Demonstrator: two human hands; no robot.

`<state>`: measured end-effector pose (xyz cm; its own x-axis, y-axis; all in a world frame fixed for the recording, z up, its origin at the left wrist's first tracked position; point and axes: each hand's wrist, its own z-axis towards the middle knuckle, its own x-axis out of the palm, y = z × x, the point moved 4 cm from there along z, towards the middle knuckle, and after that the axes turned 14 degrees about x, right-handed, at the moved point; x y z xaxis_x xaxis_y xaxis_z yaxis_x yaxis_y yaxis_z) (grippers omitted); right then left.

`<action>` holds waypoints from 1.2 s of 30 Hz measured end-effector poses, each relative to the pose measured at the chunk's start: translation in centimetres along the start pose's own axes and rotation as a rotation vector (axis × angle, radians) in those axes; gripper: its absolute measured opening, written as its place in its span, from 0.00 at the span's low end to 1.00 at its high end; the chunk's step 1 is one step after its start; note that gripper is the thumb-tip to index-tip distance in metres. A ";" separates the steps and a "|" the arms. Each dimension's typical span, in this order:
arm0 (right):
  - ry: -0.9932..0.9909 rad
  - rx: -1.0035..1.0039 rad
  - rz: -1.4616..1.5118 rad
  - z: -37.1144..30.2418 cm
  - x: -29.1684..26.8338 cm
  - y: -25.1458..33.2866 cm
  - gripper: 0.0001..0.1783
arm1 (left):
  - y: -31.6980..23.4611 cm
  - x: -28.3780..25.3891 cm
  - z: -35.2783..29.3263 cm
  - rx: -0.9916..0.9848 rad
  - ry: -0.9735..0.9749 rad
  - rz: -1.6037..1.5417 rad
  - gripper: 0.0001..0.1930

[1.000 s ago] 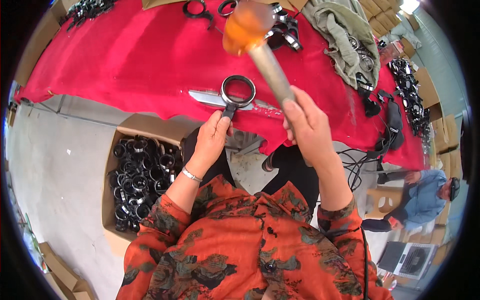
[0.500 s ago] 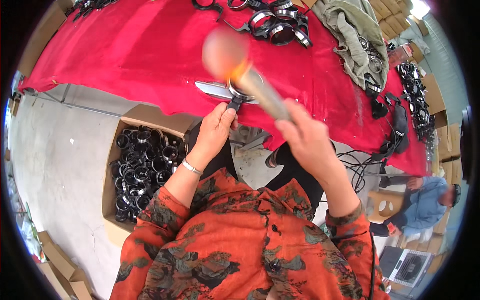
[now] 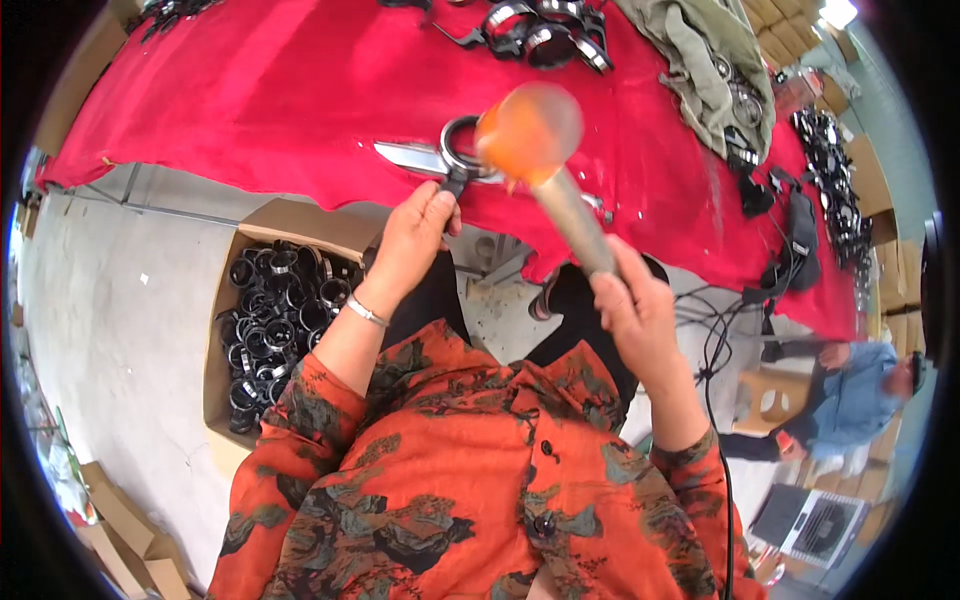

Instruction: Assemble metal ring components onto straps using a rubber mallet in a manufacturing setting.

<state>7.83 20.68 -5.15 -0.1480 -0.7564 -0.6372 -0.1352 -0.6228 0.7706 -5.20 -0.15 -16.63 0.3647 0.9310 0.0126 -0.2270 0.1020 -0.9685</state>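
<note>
My left hand [image 3: 408, 240] pinches the short black handle of a ring-shaped part [image 3: 447, 140], black with a silver band. The ring rests at the near edge of the red-covered table, against a flat shiny metal bar [image 3: 408, 156] that sticks out to its left. My right hand [image 3: 637, 308] is wrapped round the pale handle of a mallet [image 3: 578, 222]. Its orange, rounded head is blurred and overlaps the ring's right side in the view; whether it touches the ring I cannot tell.
Several similar ring parts [image 3: 548, 46] lie farther back on the red cloth [image 3: 290, 110]. A cardboard box [image 3: 213, 375] full of them stands on the floor at left. A grey-green cloth [image 3: 700, 75], black cables [image 3: 712, 345] and a seated person in blue [image 3: 850, 400] are at right.
The mallet's head has swung right and its handle has turned more upright. My right hand has moved slightly right and toward me. My left hand still holds the ring part.
</note>
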 end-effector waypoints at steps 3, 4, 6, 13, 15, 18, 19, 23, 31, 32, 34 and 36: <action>-0.047 0.177 0.236 -1.3 -0.5 -0.8 0.20 | -0.3 -0.2 -0.7 0.022 -0.018 0.028 0.15; -0.082 0.168 0.359 -1.6 -0.6 -0.9 0.20 | -0.4 -0.1 -0.6 0.035 -0.018 0.034 0.14; -0.131 0.128 0.344 -1.8 0.0 -1.6 0.20 | -0.4 0.0 -0.4 0.031 -0.012 0.024 0.15; -0.022 0.318 0.458 -0.5 0.0 -2.1 0.22 | -0.2 -0.1 -0.5 0.005 -0.003 0.015 0.15; -0.040 0.256 0.523 0.0 0.1 -1.1 0.22 | -0.6 -0.1 -0.6 0.005 -0.010 0.026 0.15; -0.085 0.257 0.235 1.5 1.7 -1.6 0.21 | -0.8 0.1 -0.4 0.012 -0.017 0.031 0.15; 0.030 0.352 0.302 2.3 3.0 -1.9 0.21 | -0.8 0.2 -0.5 0.012 -0.016 0.028 0.15; 0.021 0.320 0.225 4.9 0.7 0.2 0.22 | -0.2 -0.1 -0.5 0.017 -0.009 0.029 0.14; 0.099 0.363 0.113 7.3 2.6 1.2 0.21 | -0.5 0.0 -0.8 0.036 -0.050 0.053 0.15; 0.066 0.303 0.130 7.4 2.1 2.0 0.21 | -0.4 -0.3 -0.5 0.005 0.019 0.102 0.14; -0.001 0.239 0.154 6.8 1.4 3.4 0.21 | -0.6 -0.4 -0.4 0.022 0.023 0.110 0.14; -0.014 0.149 0.100 6.9 2.0 3.3 0.22 | -0.6 -0.5 -0.6 0.044 0.028 0.119 0.14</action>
<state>0.37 18.55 -3.96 -0.1814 -0.8098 -0.5579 -0.2627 -0.5068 0.8211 -4.70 -0.86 -16.19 0.3581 0.9272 -0.1095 -0.3093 0.0071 -0.9509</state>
